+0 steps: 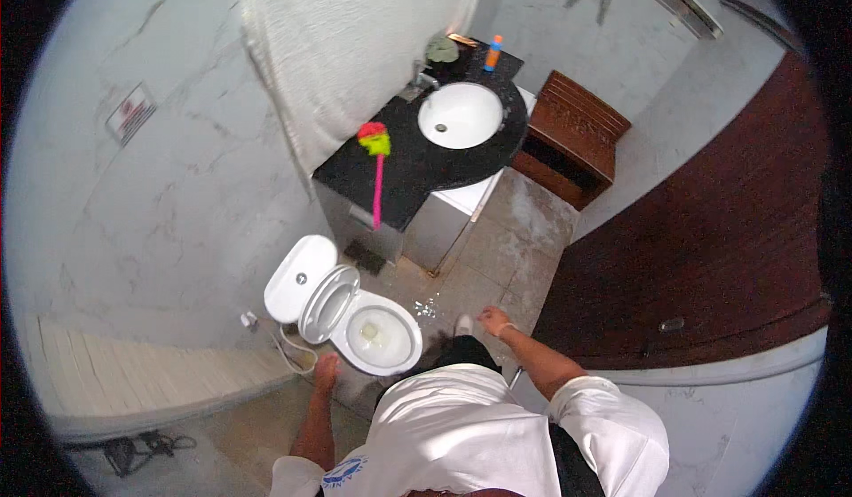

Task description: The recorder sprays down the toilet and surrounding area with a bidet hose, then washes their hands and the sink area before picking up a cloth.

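My left hand (327, 372) hangs beside the white toilet (383, 339), near its bowl and a pale hose (299, 357); its fingers are too small and blurred to read. On the other side, my right hand (492, 320) hovers over the tiled floor with loosely bent fingers and nothing visible in it. The toilet lid (329, 304) is raised, and yellowish matter or foam shows in the bowl's water. A brush or duster with a pink handle (378, 194) and a red and yellow-green head lies on the black countertop (406, 184), away from both hands.
An oval white basin (460, 116) with a metal faucet (425, 77) is set in the counter. A blue-and-orange bottle (493, 54) stands behind it. Right of the counter is a brown wooden cabinet (576, 141); a dark door (692, 231) is at right. Shiny bits or droplets (425, 307) mark the floor.
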